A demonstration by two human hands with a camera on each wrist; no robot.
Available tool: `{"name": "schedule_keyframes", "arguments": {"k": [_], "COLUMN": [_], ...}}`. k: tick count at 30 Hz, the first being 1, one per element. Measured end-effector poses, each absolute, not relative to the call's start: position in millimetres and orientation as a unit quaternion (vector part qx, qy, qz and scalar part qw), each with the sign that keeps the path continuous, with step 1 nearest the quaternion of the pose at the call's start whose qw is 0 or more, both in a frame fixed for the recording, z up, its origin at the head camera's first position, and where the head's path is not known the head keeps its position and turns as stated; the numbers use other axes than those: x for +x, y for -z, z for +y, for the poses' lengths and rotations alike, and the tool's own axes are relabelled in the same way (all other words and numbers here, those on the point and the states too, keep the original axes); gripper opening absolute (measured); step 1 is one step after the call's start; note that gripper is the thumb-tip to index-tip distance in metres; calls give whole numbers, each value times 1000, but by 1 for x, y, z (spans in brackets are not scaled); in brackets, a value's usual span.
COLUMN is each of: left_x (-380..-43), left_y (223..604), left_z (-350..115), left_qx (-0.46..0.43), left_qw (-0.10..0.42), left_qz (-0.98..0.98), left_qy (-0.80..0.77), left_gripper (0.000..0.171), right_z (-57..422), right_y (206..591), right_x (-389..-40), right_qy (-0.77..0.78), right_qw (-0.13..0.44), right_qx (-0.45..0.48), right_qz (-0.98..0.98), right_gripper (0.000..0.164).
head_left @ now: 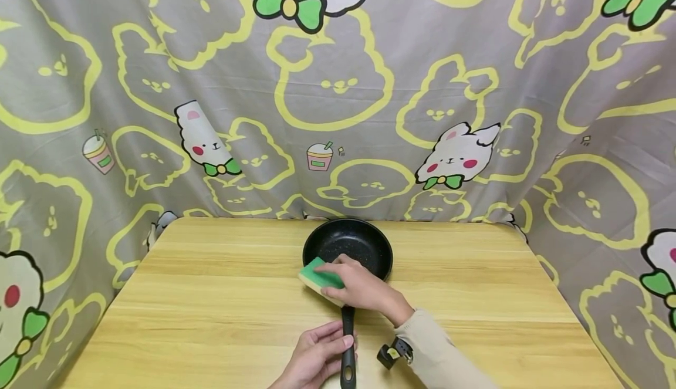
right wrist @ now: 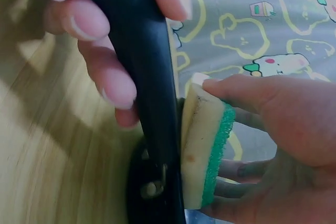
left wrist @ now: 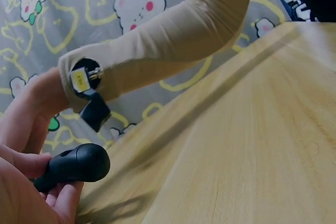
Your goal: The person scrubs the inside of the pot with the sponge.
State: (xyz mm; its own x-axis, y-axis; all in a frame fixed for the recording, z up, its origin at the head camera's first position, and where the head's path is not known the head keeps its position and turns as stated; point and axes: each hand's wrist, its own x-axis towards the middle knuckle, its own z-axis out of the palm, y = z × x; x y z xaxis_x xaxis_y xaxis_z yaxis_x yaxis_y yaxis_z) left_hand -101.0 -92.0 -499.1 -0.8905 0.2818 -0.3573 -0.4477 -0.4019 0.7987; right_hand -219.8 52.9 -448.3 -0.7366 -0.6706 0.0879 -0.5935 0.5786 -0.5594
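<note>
A black frying pan [head_left: 364, 243] points its handle [head_left: 347, 324] toward me. My left hand [head_left: 317, 355] grips that handle near its end, thumb on top and fingers below. The rounded handle end [left wrist: 89, 162] pokes out past the fingers in the left wrist view. Over the pan's near rim, my right hand [head_left: 364, 283] holds a sponge [head_left: 320, 273], green side up and pale yellow side toward the pan. In the right wrist view, thumb and fingers span the sponge [right wrist: 202, 148] from edge to edge, close beside the handle's root.
The pan is on a light wooden table [head_left: 222, 295]. Grey curtains [head_left: 359, 142] with yellow cartoon outlines hang behind it and along both sides. A black wrist-worn device [head_left: 393, 354] is strapped at the right sleeve's cuff.
</note>
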Motion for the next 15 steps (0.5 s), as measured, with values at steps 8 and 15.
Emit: {"name": "schedule_keyframes", "arguments": {"k": [8, 15], "left_x": [-102, -101], "left_y": [503, 502], "left_z": [-92, -92], "left_qx": [-73, -80], "left_qw": [213, 216], "left_qz": [502, 502], "left_qy": [-835, -834], "left_gripper": [53, 57], "right_z": [32, 21], "right_y": [452, 455], "right_x": [-227, -235], "right_qy": [282, 285], "right_qw": [45, 30], "right_qx": [-346, -340], "right_qz": [894, 896], "right_gripper": [47, 47]}}
